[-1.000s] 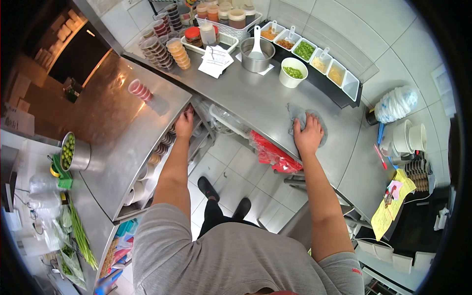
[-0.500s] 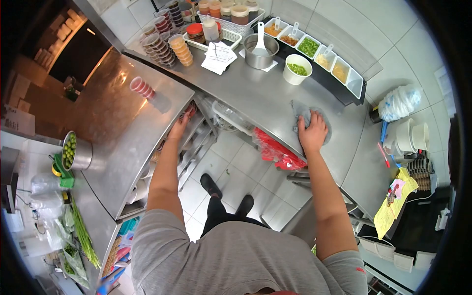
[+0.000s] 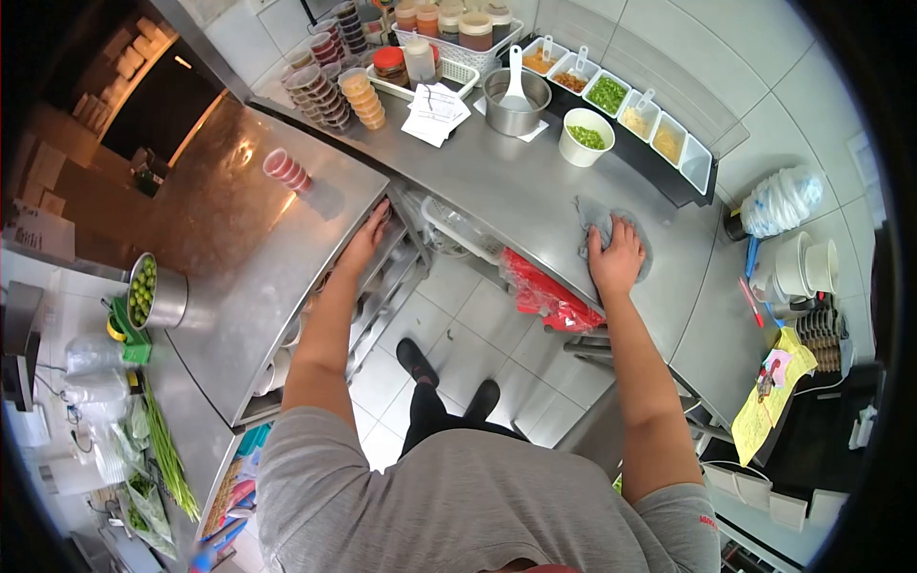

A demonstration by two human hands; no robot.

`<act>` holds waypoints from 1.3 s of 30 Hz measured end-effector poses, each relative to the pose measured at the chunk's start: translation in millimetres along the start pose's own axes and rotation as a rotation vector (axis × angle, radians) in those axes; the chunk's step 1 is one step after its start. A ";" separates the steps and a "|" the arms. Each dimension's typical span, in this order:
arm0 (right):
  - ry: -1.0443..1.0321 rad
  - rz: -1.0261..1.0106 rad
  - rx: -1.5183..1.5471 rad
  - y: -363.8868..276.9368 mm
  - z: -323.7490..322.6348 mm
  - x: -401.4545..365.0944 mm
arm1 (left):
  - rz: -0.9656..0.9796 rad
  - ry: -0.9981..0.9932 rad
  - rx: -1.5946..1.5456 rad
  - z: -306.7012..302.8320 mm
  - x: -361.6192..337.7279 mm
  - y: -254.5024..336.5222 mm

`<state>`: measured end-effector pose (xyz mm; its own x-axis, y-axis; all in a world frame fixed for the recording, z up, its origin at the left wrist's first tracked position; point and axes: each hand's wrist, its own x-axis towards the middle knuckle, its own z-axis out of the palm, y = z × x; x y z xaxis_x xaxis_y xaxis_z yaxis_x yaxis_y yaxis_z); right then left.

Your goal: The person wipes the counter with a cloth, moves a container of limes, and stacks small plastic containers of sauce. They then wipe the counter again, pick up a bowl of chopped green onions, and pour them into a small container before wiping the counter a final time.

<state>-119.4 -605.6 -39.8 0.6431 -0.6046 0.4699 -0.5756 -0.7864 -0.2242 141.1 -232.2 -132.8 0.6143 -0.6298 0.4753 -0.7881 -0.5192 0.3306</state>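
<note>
On the steel counter [image 3: 535,210] my right hand [image 3: 616,253] rests on a damp grey cloth [image 3: 590,215], fingers curled over it. The cloth bunches out on the left of the hand, near the counter's front edge. My left hand [image 3: 368,237] is at the edge of the left steel worktop [image 3: 239,315], beside the shelves beneath it. Its fingers look extended along that edge, partly shadowed, and I see nothing held in them. A short stack of red-filled cups [image 3: 287,169] leans on the left worktop, above and left of this hand.
A white tub of chopped greens [image 3: 585,138], a steel pot with a ladle [image 3: 516,100] and a row of topping containers [image 3: 607,94] line the back. Paper slips [image 3: 435,115] lie nearby. A pot of green limes [image 3: 158,291] stands left. A red plastic bag [image 3: 549,291] hangs below the counter.
My left hand has shifted slightly along the worktop edge, and the reddish items beside its fingers no longer show. My right hand stays on the cloth. The whole view has shifted slightly.
</note>
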 end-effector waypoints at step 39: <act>-0.037 -0.024 -0.004 3.1 -0.4 -2.9 | -0.508 0.372 0.344 -148.7 -36.3 16.9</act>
<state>-123.3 -606.3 -41.5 0.6752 -0.5896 0.4432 -0.5615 -0.8005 -0.2096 99.8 -132.2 -23.2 0.8000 -0.0553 0.5975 -0.3140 -0.8871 0.3383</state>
